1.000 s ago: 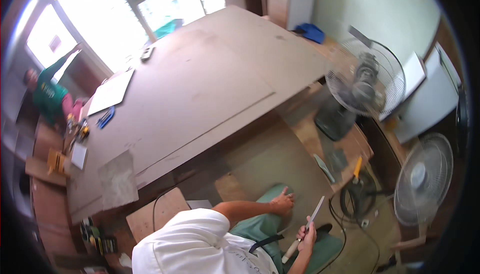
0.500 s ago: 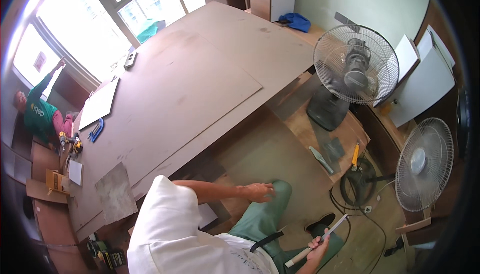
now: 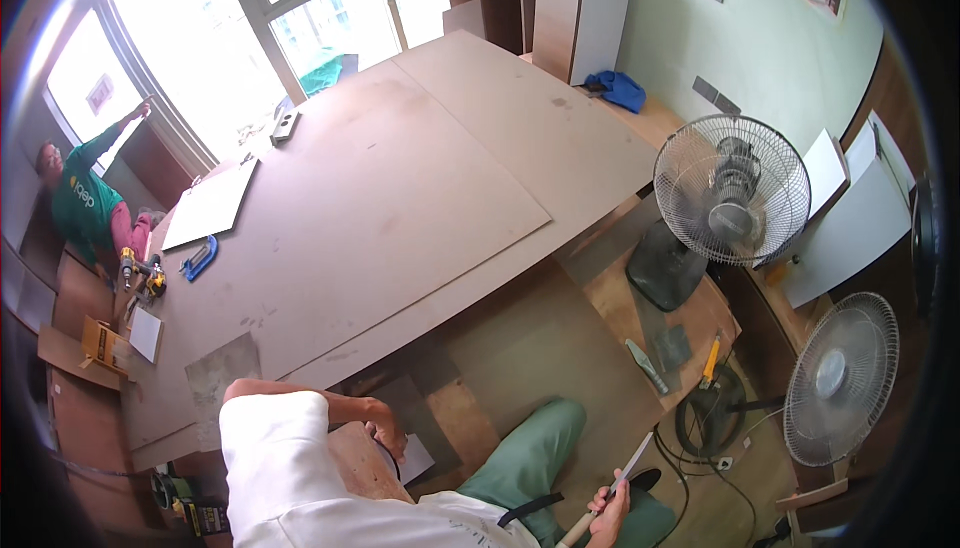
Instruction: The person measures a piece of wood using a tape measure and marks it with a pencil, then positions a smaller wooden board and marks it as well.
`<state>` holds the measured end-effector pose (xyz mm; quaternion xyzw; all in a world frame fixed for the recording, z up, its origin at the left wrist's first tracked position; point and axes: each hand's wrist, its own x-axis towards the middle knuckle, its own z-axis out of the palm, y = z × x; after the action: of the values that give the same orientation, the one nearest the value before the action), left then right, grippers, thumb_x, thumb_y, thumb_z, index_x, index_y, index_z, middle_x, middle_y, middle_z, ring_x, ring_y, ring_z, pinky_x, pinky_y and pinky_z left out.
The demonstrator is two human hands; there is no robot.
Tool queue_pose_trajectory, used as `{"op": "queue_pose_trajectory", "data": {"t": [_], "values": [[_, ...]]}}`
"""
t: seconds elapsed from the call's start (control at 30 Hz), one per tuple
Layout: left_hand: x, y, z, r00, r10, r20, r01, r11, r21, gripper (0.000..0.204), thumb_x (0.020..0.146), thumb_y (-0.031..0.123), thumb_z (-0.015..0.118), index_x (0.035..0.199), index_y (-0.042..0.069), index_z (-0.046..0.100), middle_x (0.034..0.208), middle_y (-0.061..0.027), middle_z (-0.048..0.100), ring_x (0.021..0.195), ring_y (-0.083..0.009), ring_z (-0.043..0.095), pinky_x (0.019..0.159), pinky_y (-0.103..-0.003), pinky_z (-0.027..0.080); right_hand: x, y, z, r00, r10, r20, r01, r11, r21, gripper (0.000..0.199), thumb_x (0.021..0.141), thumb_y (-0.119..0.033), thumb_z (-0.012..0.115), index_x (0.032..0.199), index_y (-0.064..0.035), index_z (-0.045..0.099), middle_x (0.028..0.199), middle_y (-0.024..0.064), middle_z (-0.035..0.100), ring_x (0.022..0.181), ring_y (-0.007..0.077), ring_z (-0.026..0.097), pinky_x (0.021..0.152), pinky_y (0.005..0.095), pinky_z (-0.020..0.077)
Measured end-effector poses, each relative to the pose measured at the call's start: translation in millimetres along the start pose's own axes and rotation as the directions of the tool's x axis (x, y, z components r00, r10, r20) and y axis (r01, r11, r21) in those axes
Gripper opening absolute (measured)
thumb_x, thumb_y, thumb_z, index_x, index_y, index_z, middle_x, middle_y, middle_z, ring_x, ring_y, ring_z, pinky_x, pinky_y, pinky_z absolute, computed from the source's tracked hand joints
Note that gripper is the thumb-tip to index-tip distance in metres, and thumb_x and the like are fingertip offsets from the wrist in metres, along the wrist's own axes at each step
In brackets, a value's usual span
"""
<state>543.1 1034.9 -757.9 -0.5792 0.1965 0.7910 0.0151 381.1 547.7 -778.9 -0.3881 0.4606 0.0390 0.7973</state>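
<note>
Right hand [image 3: 610, 501] low in view beside the green-trousered knee, fingers closed around the pale wooden handle of a chisel-like tool [image 3: 612, 488]; its flat metal blade points up and to the right, above the floor. Left hand [image 3: 388, 432] hangs loosely curled near a small white sheet [image 3: 415, 458] under the edge of the big brown board surface [image 3: 400, 198]; whether it grips anything I cannot tell. Two pedestal fans [image 3: 732, 193] stand to the right. Another person in a green shirt [image 3: 85, 203] at far left.
</note>
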Motion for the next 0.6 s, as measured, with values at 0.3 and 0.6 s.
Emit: {"op": "queue_pose_trajectory", "data": {"t": [0.3,0.6], "values": [[-16.3,-43.7,-0.6,0.953,0.290,-0.086,-0.297,0.951,-0.086,0.048,0.093,0.053,0.059,0.110,0.008,0.065,0.097,-0.0056,0.066,0.087,-0.0175,0.061,0.074,-0.035,0.052,-11.1,-8.0,3.2,0.998,-0.053,-0.021,0.053,0.998,-0.023,0.037,0.102,-0.041,0.048,0.133,-0.0214,0.050,0.067,-0.0002,0.047,0.050,0.0092,0.040,0.043,0.0240,0.0328],[-57.4,-10.9,6.2,0.888,0.304,-0.344,-0.279,0.953,0.122,0.025,0.087,0.027,0.063,0.101,0.006,0.068,0.088,-0.0094,0.067,0.083,-0.0228,0.065,0.073,-0.038,0.052,0.3,-8.6,31.2,0.998,-0.036,0.055,0.042,0.991,-0.127,0.034,0.103,-0.038,0.046,0.131,-0.0204,0.052,0.066,0.0007,0.048,0.048,0.0086,0.040,0.043,0.0236,0.0338]]}}
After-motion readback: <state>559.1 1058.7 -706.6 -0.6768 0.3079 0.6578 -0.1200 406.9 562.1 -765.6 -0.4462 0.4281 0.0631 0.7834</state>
